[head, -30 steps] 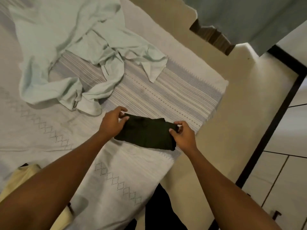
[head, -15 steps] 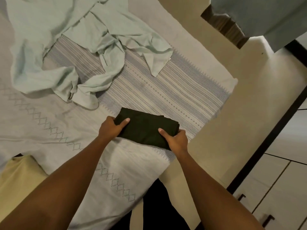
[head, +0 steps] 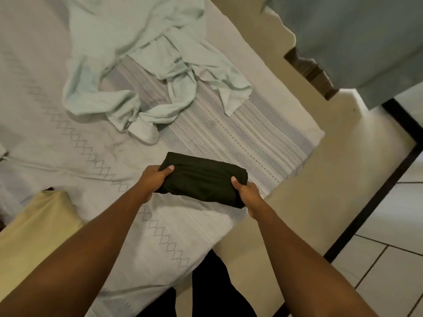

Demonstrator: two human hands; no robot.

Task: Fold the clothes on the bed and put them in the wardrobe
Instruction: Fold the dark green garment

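Note:
A folded dark green garment (head: pixel 202 178) forms a compact rectangle near the bed's right edge. My left hand (head: pixel 153 177) grips its left end with the thumb on top. My right hand (head: pixel 246 192) grips its right end the same way. Further back on the bed (head: pixel 57 161), a crumpled pale mint garment (head: pixel 142 65) lies spread out and unfolded.
A pale yellow cloth (head: pixel 34 227) lies at the bed's near left. The cream bed frame (head: pixel 343 152) runs along the right, with tiled floor (head: pixel 389 236) beyond it. A grey-blue curtain (head: pixel 366 37) hangs at the top right.
Both hands have moved from pinching the dark garment's upper corners to gripping its two ends, and the garment now looks thicker and more compact.

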